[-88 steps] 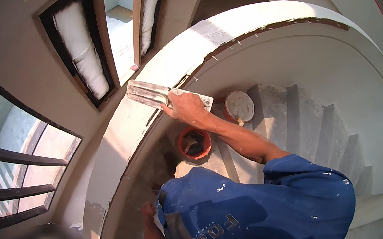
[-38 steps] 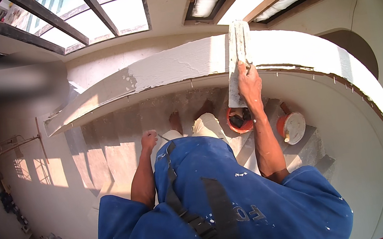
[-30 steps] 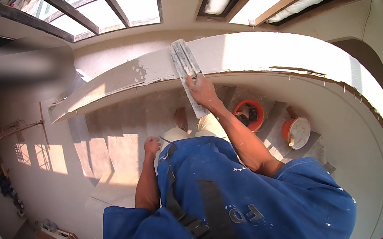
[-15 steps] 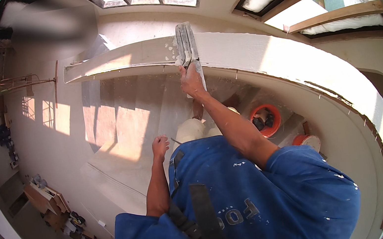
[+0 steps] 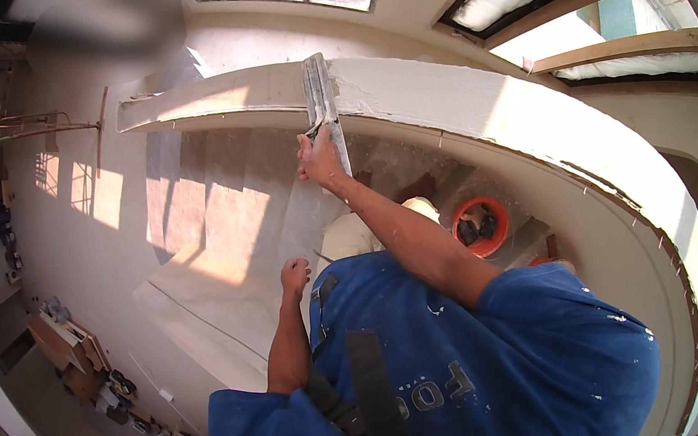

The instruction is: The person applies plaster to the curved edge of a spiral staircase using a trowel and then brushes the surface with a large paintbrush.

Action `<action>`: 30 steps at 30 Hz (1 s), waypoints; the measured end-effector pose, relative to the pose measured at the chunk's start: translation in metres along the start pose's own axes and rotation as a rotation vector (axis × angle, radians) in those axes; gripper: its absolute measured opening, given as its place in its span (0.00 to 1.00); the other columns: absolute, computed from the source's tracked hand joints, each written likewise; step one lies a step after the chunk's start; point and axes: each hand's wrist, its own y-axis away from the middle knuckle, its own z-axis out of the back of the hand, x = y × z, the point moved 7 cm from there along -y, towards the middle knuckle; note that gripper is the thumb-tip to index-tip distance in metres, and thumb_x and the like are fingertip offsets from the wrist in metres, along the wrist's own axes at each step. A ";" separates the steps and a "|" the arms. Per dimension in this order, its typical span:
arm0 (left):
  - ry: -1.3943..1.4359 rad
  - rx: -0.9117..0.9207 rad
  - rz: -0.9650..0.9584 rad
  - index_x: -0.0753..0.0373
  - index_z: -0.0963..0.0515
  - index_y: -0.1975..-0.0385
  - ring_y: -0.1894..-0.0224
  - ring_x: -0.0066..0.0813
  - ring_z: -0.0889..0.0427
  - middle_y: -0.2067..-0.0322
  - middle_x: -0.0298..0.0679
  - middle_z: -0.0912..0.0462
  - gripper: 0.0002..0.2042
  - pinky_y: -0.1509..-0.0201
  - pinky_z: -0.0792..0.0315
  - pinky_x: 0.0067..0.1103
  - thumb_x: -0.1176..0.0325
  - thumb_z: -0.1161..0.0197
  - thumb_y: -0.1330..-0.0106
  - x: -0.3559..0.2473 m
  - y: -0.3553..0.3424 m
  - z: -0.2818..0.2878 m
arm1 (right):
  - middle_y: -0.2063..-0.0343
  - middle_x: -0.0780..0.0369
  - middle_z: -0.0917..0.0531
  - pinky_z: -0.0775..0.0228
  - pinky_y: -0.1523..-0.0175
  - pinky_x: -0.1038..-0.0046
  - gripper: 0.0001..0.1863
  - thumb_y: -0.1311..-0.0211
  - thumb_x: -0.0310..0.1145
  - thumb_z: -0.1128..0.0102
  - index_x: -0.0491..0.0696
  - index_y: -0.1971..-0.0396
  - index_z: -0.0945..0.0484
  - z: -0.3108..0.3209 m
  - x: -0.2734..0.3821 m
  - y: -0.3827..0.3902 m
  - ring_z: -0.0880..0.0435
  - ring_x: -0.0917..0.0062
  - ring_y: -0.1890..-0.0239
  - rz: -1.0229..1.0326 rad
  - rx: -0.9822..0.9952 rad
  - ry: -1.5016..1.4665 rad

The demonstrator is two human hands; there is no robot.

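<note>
My right hand [image 5: 322,160] is closed round the near end of a plastering trowel [image 5: 316,86], a long grey metal tool smeared with plaster. Its blade lies across the white top of a curved low wall [image 5: 430,95]. Fresh-looking plaster with faint ridges shows on the top just right of the blade. Held low beside my body, my left hand [image 5: 294,275] has its fingers curled. A thin dark line shows near it, but whether the hand grips anything is hidden.
Below the curved wall, stair steps [image 5: 232,227] run down in patchy sunlight. An orange bucket [image 5: 502,235] with dark things inside stands near my feet. Metal scaffolding [image 5: 17,138] rises at the far left. Boards and clutter [image 5: 68,345] lie on a lower floor.
My right hand has slid the trowel left along the wall top, over where small plaster blobs showed before. My left hand stays low and curled.
</note>
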 end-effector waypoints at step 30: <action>-0.162 0.090 -0.082 0.64 0.20 0.60 0.70 0.27 0.19 0.66 0.38 0.17 0.14 0.69 0.25 0.24 0.60 0.40 0.37 -0.038 -0.056 -0.019 | 0.82 0.67 0.34 0.43 0.86 0.76 0.17 0.27 0.51 0.59 0.52 0.63 0.38 0.194 0.015 0.055 0.39 0.84 0.88 -0.364 -0.189 -0.438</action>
